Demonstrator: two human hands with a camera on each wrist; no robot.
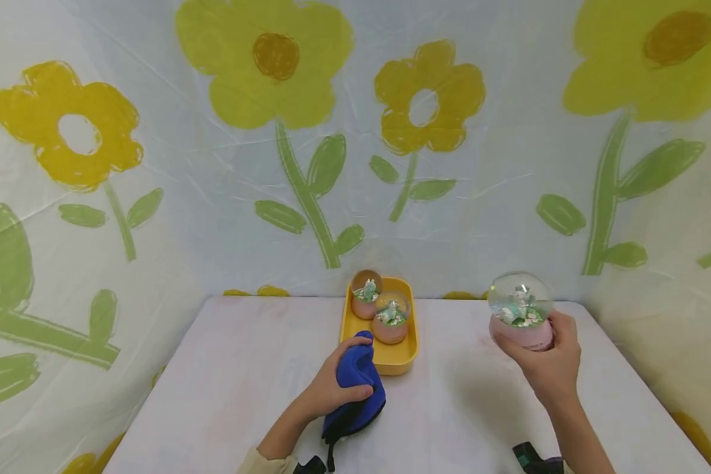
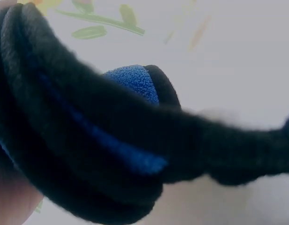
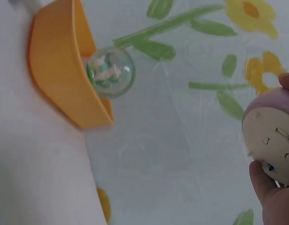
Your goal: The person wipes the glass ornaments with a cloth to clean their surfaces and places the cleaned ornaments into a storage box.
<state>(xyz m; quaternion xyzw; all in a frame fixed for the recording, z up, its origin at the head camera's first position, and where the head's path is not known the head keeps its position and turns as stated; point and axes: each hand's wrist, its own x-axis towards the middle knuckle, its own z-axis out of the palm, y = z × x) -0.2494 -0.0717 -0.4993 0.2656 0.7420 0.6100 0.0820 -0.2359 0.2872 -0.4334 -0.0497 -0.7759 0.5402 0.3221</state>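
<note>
My left hand (image 1: 320, 395) grips a folded blue cloth (image 1: 360, 368) with black edging and a black hanging loop, just in front of the yellow tray. In the left wrist view the cloth's dark trim (image 2: 121, 122) fills much of the picture. My right hand (image 1: 557, 365) holds a snow globe (image 1: 520, 309) by its pink base, raised over the table's right side. Its clear dome points up, with green and white figures inside. From the right wrist, the base's cream underside (image 3: 270, 131) shows, with small fittings on it.
A yellow tray (image 1: 398, 368) stands at the back middle of the white table (image 1: 243, 375). Inside it are two smaller snow globes, one behind (image 1: 366, 306) and one in front (image 1: 391, 329). A flower-printed curtain (image 1: 503, 131) closes off the back and sides.
</note>
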